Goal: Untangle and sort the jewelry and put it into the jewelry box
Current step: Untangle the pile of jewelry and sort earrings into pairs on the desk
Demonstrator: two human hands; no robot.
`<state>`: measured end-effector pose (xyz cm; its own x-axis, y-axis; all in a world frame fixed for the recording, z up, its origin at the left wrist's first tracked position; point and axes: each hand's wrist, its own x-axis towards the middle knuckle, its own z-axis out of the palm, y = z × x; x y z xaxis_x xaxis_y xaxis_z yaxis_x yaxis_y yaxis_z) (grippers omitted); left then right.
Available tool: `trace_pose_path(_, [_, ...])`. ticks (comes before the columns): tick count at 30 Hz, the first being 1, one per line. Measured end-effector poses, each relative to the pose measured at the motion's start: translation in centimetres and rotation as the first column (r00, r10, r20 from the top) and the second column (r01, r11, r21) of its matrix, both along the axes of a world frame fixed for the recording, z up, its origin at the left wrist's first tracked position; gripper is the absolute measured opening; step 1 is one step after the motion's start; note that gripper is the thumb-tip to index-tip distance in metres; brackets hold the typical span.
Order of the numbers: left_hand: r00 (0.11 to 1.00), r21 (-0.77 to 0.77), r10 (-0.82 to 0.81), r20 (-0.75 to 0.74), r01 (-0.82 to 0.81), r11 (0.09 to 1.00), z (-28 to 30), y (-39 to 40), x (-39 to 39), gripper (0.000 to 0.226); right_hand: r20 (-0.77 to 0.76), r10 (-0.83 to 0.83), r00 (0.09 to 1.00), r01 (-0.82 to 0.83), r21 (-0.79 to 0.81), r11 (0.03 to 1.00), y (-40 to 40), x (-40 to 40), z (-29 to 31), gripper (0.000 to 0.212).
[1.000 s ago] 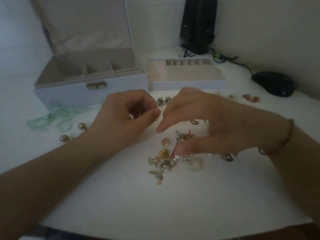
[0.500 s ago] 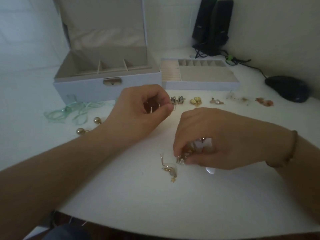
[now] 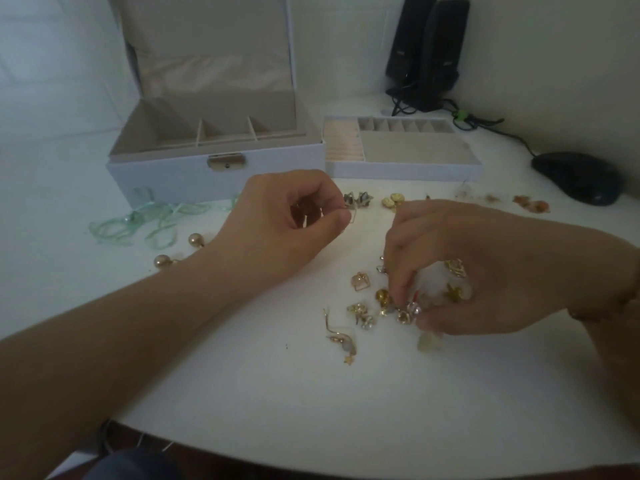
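Left hand (image 3: 277,223) pinches a thin gold earring (image 3: 350,216); right hand (image 3: 460,268), at four o'clock, pinches into the jewelry pile (image 3: 384,303) (which piece, unclear)

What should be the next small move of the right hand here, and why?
Probably lift the right hand a little, keeping its pinch, to draw one piece free of the jewelry pile. Its fingertips already pinch into the cluster, the left hand holds a thin gold earring, and the jewelry box stands open behind.
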<state>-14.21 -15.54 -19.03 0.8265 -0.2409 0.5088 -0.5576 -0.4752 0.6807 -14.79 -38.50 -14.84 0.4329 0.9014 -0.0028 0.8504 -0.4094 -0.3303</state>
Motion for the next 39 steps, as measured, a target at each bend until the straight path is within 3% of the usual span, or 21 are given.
trace_pose_path(8, [1.000,0.012,-0.020,0.008,0.020,1.000,0.0,0.0,-0.1,0.009,0.029,-0.012,0.999,0.014,-0.074,0.997,-0.1,0.3,-0.1,0.012])
trace_pose_path(15, [1.000,0.012,-0.017,-0.001,0.017,1.000,0.0,0.1,-0.1,0.010,0.026,-0.151,0.988,0.149,0.085,0.985,-2.4,1.4,-0.1,0.063])
trace_pose_path(20, [0.999,0.031,-0.039,-0.006,0.039,0.999,-0.1,0.1,-0.1,0.011,-0.010,-0.107,0.994,0.107,-0.008,0.994,-2.7,1.8,-0.8,0.042])
trace_pose_path(30, [0.999,0.038,-0.039,-0.009,0.040,0.998,-0.1,0.0,-0.1,0.010,-0.082,-0.096,0.992,0.087,-0.111,0.990,-2.7,2.0,-1.2,0.052])
trace_pose_path(39, [0.998,0.032,-0.061,-0.008,0.061,0.998,0.0,0.0,-0.3,0.010,-0.096,-0.112,0.989,0.106,-0.067,0.992,-2.7,2.2,-1.2,0.015])
